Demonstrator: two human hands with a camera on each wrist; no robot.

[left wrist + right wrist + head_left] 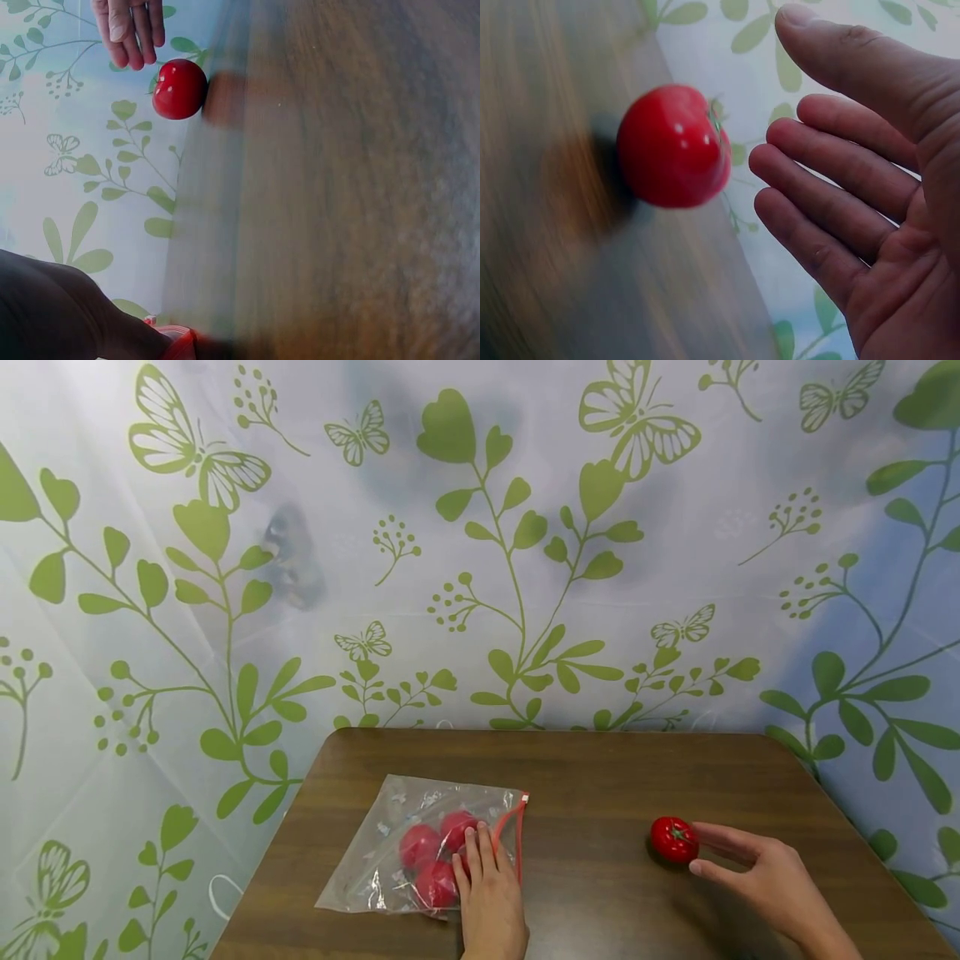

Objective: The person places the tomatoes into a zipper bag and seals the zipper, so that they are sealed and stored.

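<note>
A clear zip bag (360,881) with a red closure strip lies flat on the table, several round red things (420,846) showing through its plastic. My left hand (491,902) rests on the bag's right part with its fingers extended, partly covering the contents. To the right, a shiny red tomato (674,840) with a green stem top sits on the wood. My right hand (772,877) is just right of it, thumb and fingers spread towards it. In the right wrist view a gap shows between the tomato (673,146) and the fingertips (769,202).
The brown wooden table (592,777) has rounded far corners. Behind it hangs a pale curtain (337,543) printed with green leaves and butterflies. A small white slider (525,797) sits at the far end of the bag's red strip.
</note>
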